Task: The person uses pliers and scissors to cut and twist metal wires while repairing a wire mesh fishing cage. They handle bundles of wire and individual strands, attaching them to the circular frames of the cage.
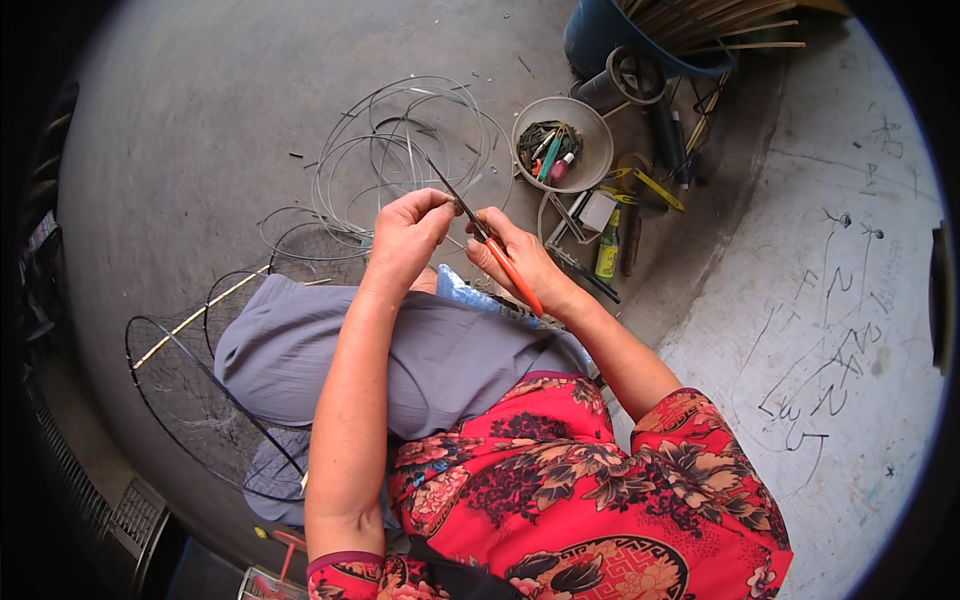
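Note:
Over my lap, my left hand (412,225) is closed in a pinch on a thin dark strip (437,168). The strip slants up and away past the fingertips; I cannot tell whether it is wire or another material. My right hand (527,258) is closed round orange-handled pliers (514,276). Their dark jaws point toward the left fingertips and meet the strip there; the exact contact is hidden by the fingers. Just beyond both hands, a loose coil of thin wire (318,182) lies on the floor.
A round bowl (600,150) holds dark scraps and small tools. Beside it are a small yellow-green bottle (607,258) and a yellow-handled tool (657,190). A blue bucket (590,40) of wooden sticks stands behind. Left lies a black-hooped net frame (165,412); a marked pale surface (800,300) is right.

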`<act>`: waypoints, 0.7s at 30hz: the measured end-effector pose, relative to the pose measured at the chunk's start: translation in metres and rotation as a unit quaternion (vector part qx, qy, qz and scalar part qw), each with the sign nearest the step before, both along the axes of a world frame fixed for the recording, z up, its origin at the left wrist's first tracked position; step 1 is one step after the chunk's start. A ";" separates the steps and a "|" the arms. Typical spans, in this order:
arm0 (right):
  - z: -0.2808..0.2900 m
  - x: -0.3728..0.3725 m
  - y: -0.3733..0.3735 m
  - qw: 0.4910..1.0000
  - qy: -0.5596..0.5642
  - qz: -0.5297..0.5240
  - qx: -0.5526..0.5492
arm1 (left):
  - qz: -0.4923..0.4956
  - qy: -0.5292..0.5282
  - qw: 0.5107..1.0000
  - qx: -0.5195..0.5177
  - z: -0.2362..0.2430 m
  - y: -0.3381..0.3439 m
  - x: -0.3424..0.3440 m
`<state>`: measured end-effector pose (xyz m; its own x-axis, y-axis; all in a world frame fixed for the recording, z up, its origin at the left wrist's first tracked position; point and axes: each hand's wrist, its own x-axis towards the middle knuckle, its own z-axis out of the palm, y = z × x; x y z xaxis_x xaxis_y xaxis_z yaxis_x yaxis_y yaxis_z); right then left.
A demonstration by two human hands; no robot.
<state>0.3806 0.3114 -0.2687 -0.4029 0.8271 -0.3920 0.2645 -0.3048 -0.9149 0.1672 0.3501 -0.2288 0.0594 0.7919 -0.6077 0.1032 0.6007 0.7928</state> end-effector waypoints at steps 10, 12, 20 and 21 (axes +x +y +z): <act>0.001 0.002 -0.001 1.000 -0.019 0.017 0.010 | -0.025 0.039 0.999 0.016 -0.004 -0.003 0.000; 0.002 0.003 -0.001 1.000 -0.019 0.021 0.009 | -0.028 0.039 0.999 0.017 -0.005 -0.003 0.000; -0.003 0.005 -0.003 0.999 -0.025 0.034 0.023 | -0.027 0.052 0.998 0.021 -0.008 -0.003 0.003; -0.002 0.005 -0.004 0.999 -0.024 0.035 0.022 | -0.026 0.053 0.998 0.021 -0.009 -0.004 0.002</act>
